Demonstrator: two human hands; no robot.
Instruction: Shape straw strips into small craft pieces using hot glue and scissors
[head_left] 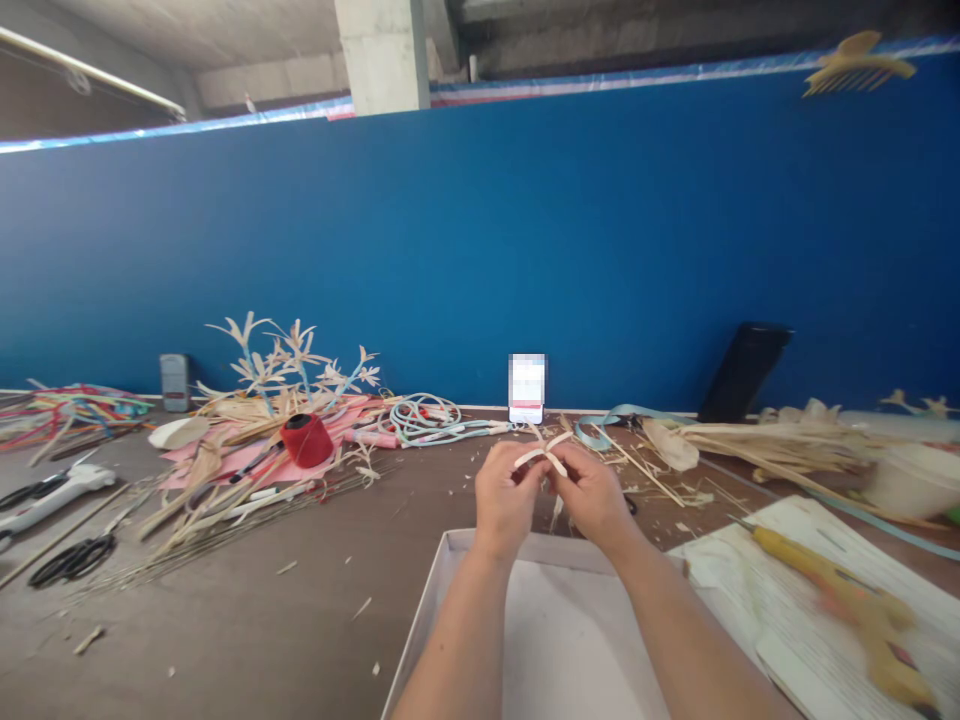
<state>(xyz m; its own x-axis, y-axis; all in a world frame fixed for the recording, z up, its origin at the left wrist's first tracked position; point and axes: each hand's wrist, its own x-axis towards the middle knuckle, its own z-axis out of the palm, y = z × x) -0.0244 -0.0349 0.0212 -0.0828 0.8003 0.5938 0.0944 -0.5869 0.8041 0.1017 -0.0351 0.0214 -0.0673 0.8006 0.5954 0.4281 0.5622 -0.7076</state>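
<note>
Between my two hands, a small flower of pale, narrow strips [545, 453] is held above the far edge of a white shallow box [577, 620]. My left hand [501, 500] pinches it from the left, thumb and fingers closed. From the other side my right hand [594, 495] grips it near the centre, its fingers curled in. Several petals spread out over the fingertips; the flower's underside is hidden. Behind the hands a lit phone [527, 390] leans upright against the blue partition [480, 250].
Left on the brown table are similar pale flowers [259, 370], a red thread spool [307, 440], black scissors [75, 558] and loose strips. To the right, a yellow glue gun [832, 580] lies on printed paper [795, 630], near a dried-husk bundle [780, 440] and a dark phone-like slab [744, 372].
</note>
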